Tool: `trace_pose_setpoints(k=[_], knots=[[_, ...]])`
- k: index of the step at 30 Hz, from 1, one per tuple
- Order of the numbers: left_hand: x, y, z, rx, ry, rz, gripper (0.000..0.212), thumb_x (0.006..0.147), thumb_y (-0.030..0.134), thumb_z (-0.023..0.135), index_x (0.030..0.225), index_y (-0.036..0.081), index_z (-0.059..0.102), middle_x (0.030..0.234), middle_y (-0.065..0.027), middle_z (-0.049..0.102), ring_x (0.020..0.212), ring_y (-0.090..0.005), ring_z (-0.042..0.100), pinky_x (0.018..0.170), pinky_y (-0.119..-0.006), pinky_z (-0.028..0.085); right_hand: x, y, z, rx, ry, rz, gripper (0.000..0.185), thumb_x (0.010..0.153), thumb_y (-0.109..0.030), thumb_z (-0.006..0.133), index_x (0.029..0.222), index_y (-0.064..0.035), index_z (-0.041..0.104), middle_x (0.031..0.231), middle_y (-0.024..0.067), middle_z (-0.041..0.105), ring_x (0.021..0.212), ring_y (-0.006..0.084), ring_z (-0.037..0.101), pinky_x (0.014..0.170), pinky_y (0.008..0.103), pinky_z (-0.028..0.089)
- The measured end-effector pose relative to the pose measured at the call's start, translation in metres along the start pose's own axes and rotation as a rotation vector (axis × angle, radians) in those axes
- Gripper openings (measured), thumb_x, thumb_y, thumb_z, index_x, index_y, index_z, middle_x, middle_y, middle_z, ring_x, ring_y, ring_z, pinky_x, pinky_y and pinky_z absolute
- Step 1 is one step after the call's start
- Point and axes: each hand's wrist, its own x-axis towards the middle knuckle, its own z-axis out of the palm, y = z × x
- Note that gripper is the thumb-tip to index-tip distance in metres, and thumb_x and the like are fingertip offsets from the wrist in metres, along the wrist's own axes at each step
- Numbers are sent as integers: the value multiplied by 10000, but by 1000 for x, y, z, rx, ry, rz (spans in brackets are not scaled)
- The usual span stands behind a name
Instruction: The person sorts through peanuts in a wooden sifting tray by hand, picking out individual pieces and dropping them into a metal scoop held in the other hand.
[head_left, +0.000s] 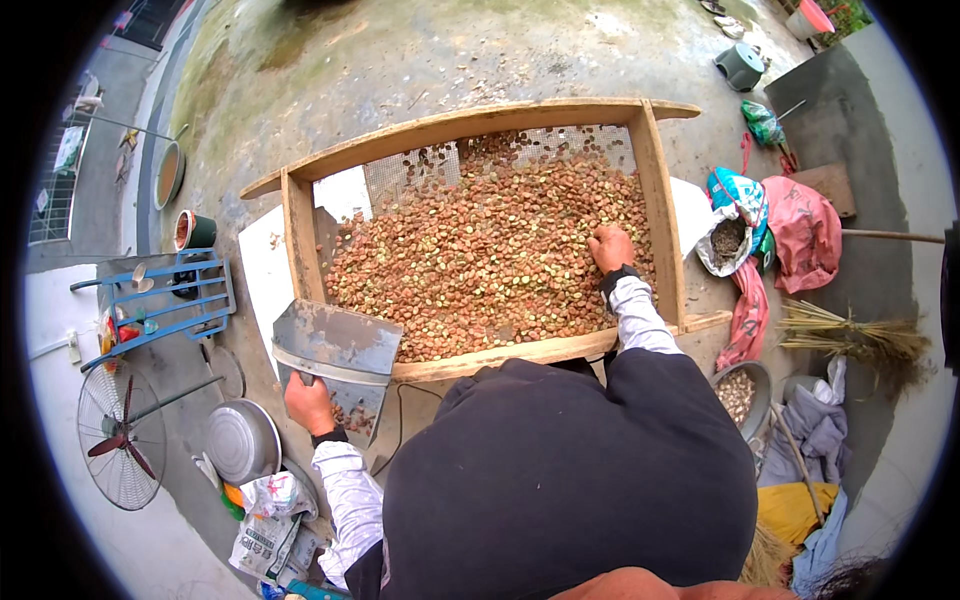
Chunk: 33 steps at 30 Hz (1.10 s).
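Note:
Before me lies a wooden-framed wire-mesh sieve (673, 225) with a broad heap of brown and greenish seeds or nut halves (480, 262) spread in it. At its near left corner, my left hand (309, 403) grips a worn sheet-metal scoop (337, 337). A few of the brown pieces lie in the lower part of the scoop, close to my fingers. My right hand (611, 249) rests on the heap near the sieve's right side board. Its fingertips are turned down among the pieces, so whether they hold any is hidden.
Left of the sieve are a blue metal rack (172, 300), a standing fan (121, 435) and an aluminium pot (241, 442). To the right stand an open sack (726, 240), a pink sack (802, 232), a basin of pale pieces (761, 386) and a straw broom (847, 326).

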Motion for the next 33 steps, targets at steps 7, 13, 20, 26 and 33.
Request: trace_pose_setpoints(k=[7,13,20,26,33], knots=[[1,4,-2,17,-1,-1,254,777,273,664,878,40,658,815,-223,650,781,-453,597,650,-515,460,18,41,15,748,-18,309,127,849,-93,571,799,-31,671,630,-7,561,547,90,507,473,272,425],[0,6,-3,31,1,-20,243,786,279,654,885,58,665,815,-216,653,784,-453,597,647,-514,462,32,13,5,1147,-300,462,131,909,-55,518,961,0,625,801,48,639,634,89,583,492,212,445],[-1,0,-1,42,-18,-35,252,788,288,652,883,55,662,811,-223,647,784,-461,588,643,-516,457,40,-3,22,208,-142,-281,127,766,-114,664,841,-45,740,774,167,675,727,325,649,673,442,528],[1,8,-2,57,-10,-20,256,792,292,648,879,51,656,811,-226,644,784,-461,586,641,-515,457,40,4,44,-97,-200,-318,130,745,-138,664,793,-28,714,858,214,644,768,397,638,716,495,517],[1,9,-2,72,-4,-31,248,801,296,645,888,64,657,824,-217,647,788,-455,588,640,-512,458,44,15,16,504,-375,-67,212,868,-191,665,761,-8,649,628,83,605,596,200,599,583,375,499]])
